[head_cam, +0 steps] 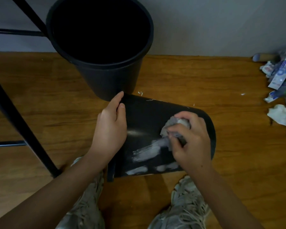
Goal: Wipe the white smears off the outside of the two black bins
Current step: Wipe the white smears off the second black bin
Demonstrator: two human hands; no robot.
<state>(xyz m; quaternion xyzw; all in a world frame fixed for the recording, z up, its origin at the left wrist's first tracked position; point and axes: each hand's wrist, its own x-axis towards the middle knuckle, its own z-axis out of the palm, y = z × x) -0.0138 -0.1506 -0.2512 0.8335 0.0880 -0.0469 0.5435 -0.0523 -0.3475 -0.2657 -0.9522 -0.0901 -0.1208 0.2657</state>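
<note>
A black bin (145, 119) lies on its side on the wooden floor (205, 76), its rim toward the person's feet. The left hand (110, 129) rests on the bin's left flank with the fingers fairly straight, the thumb and fingertips laid over the edge of its base. The right hand (191, 142) is curled tightly around a bunched grey cloth (173, 126) and presses it against the bin's upper side. White smears (147, 152) streak the black surface just left of and below the cloth, with more patches near the rim.

A second black bin (106, 76) stands upright just beyond the first, close to the wall (221, 22); its near side looks clean, though the dim light makes that hard to judge. The two bins nearly touch at the left hand's fingertips.

Two pale knitted shoes (186, 204) show at the bottom, one on each side of the lying bin's rim. Black metal legs (20, 123) of some furniture cross the left side. A heap of crumpled paper and wrappers (282, 90) sits on the floor at the far right, well apart from the bins. A few white flecks (242, 94) dot the floor.
</note>
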